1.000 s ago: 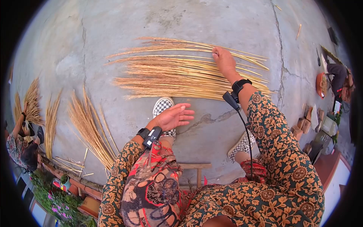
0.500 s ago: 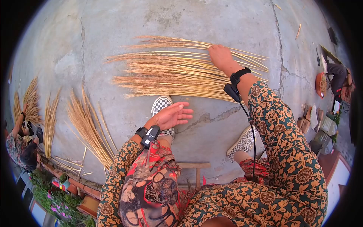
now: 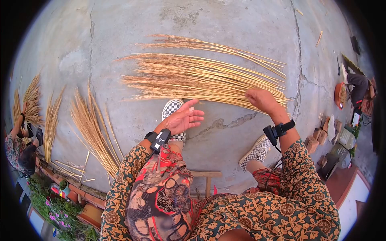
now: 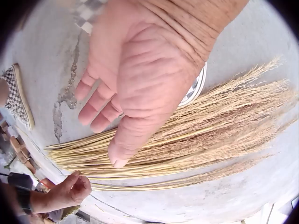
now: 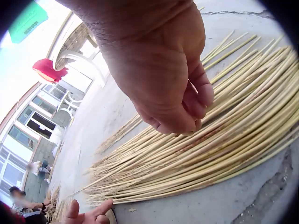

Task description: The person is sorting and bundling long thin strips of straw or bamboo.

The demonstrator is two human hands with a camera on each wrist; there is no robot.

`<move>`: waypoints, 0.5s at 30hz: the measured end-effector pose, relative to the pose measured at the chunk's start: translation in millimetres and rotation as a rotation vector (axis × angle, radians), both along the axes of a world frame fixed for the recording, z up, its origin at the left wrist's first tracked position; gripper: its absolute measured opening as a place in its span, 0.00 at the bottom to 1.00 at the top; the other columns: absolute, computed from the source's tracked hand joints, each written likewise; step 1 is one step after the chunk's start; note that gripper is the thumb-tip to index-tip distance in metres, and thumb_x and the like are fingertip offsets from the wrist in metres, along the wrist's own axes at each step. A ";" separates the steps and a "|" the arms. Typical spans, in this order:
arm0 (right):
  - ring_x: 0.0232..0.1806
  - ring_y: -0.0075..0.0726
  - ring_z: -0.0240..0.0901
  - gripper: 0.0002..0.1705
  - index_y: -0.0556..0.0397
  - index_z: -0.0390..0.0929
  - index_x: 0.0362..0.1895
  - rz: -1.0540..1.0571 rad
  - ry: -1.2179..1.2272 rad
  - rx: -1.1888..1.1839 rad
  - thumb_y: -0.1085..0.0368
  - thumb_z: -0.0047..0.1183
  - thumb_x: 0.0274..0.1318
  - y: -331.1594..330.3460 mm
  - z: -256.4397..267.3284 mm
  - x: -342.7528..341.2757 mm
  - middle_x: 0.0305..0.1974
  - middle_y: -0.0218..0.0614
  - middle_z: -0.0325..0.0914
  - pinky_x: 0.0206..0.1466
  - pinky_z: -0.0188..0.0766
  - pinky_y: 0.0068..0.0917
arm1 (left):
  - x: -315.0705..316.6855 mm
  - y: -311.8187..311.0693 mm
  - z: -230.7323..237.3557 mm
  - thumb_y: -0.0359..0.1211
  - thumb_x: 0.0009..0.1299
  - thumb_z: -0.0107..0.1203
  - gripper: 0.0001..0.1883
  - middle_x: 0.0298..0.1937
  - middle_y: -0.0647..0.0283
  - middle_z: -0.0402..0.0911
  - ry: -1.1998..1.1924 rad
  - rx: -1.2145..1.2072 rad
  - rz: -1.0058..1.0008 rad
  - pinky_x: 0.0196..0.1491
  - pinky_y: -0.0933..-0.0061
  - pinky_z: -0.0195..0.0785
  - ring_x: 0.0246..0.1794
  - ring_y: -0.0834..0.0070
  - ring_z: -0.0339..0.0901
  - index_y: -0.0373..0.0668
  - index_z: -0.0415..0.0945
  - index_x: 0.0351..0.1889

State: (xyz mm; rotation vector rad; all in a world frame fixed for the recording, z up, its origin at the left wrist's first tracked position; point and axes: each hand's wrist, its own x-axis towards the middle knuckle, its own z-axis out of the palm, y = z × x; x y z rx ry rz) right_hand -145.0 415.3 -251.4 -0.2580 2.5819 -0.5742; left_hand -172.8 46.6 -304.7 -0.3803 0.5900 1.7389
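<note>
A wide spread of dry broomcorn stalks (image 3: 193, 76) lies across the concrete, feathery heads on the left and bare stems on the right. Beyond it a thinner bunch (image 3: 217, 47) lies apart. My right hand (image 3: 265, 100) is over the stem end of the spread, fingers curled in with the thumb against them; in the right wrist view no stalk shows within the curled fingers (image 5: 194, 105). Palm up, my left hand (image 3: 183, 119) hovers beside the near edge of the spread, fingers loosely extended and holding nothing. From the left wrist, its thumb (image 4: 122, 148) overlaps the stalks.
At left lie more stalk bundles (image 3: 94, 132), with a seated person (image 3: 20, 144) near them. My checkered shoes (image 3: 257, 152) stand on the near side. Bricks (image 3: 315, 140) and an orange-red bowl (image 3: 341, 96) are at right. A crack (image 3: 299, 48) runs through the concrete.
My right hand has left the far bunch and come nearer, over the near stem ends. A wider gap separates the far bunch from the main spread. My left hand has barely moved.
</note>
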 end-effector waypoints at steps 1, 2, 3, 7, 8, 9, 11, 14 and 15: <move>0.38 0.49 0.76 0.07 0.47 0.76 0.37 0.009 -0.101 0.038 0.66 0.51 0.52 1.3 -4.0 10.8 0.33 0.39 0.79 0.39 0.73 0.41 | 0.0 0.0 -0.6 0.44 0.74 0.49 0.25 0.51 0.57 0.76 -0.007 -0.004 0.034 0.55 0.64 0.70 0.52 0.68 0.74 0.46 0.60 0.65; 0.38 0.49 0.76 0.08 0.47 0.76 0.37 0.017 -0.202 0.075 0.66 0.53 0.51 0.5 -5.9 19.5 0.32 0.39 0.79 0.39 0.73 0.41 | 0.9 -0.5 -2.3 0.44 0.74 0.49 0.24 0.50 0.58 0.76 -0.014 -0.008 0.067 0.55 0.64 0.70 0.51 0.68 0.75 0.45 0.62 0.64; 0.37 0.48 0.77 0.08 0.47 0.77 0.37 0.024 -0.305 0.114 0.65 0.54 0.50 2.0 -8.1 25.6 0.32 0.39 0.80 0.39 0.73 0.41 | 1.9 -1.8 -7.0 0.45 0.74 0.47 0.22 0.49 0.58 0.77 -0.047 -0.002 0.067 0.54 0.65 0.70 0.50 0.69 0.75 0.45 0.64 0.62; 0.35 0.45 0.77 0.11 0.46 0.80 0.38 -0.030 -0.398 -0.068 0.61 0.59 0.48 4.5 -10.0 2.2 0.33 0.38 0.81 0.40 0.73 0.37 | 1.3 -1.3 -14.2 0.46 0.77 0.42 0.19 0.44 0.59 0.79 -0.055 -0.011 0.007 0.54 0.66 0.70 0.47 0.70 0.76 0.42 0.71 0.54; 0.35 0.45 0.77 0.10 0.47 0.80 0.38 -0.152 -0.311 -0.113 0.61 0.57 0.51 -6.7 -3.0 -19.8 0.32 0.38 0.81 0.40 0.73 0.36 | 0.1 -0.1 -11.4 0.46 0.77 0.41 0.19 0.43 0.59 0.79 -0.026 -0.022 -0.018 0.53 0.67 0.70 0.47 0.70 0.76 0.41 0.72 0.52; 0.35 0.46 0.77 0.09 0.47 0.79 0.38 -0.257 -0.136 -0.186 0.61 0.55 0.54 -11.8 -13.4 -35.4 0.32 0.38 0.80 0.39 0.72 0.38 | -0.8 0.3 -9.1 0.46 0.77 0.41 0.20 0.43 0.59 0.79 -0.029 -0.031 -0.043 0.53 0.67 0.70 0.47 0.70 0.76 0.40 0.72 0.52; 0.37 0.47 0.76 0.07 0.46 0.78 0.37 -0.298 0.213 -0.060 0.60 0.53 0.56 -28.2 -31.1 -66.0 0.32 0.37 0.78 0.39 0.72 0.40 | -3.2 1.8 -5.2 0.45 0.77 0.41 0.20 0.43 0.59 0.79 -0.028 -0.044 -0.092 0.54 0.67 0.70 0.46 0.70 0.77 0.39 0.71 0.53; 0.40 0.46 0.75 0.06 0.46 0.78 0.35 -0.334 0.257 0.120 0.60 0.51 0.57 -45.4 -49.1 -89.3 0.34 0.35 0.76 0.40 0.72 0.42 | -3.3 1.1 -4.5 0.45 0.77 0.41 0.21 0.44 0.59 0.79 -0.053 -0.036 -0.078 0.53 0.67 0.70 0.46 0.70 0.77 0.37 0.71 0.54; 0.41 0.46 0.75 0.06 0.46 0.77 0.34 -0.326 0.257 0.147 0.60 0.51 0.57 -45.8 -53.3 -92.1 0.35 0.35 0.76 0.41 0.72 0.42 | -3.0 0.7 -4.9 0.45 0.77 0.41 0.21 0.44 0.59 0.79 -0.050 -0.031 -0.072 0.53 0.67 0.70 0.46 0.70 0.77 0.37 0.71 0.54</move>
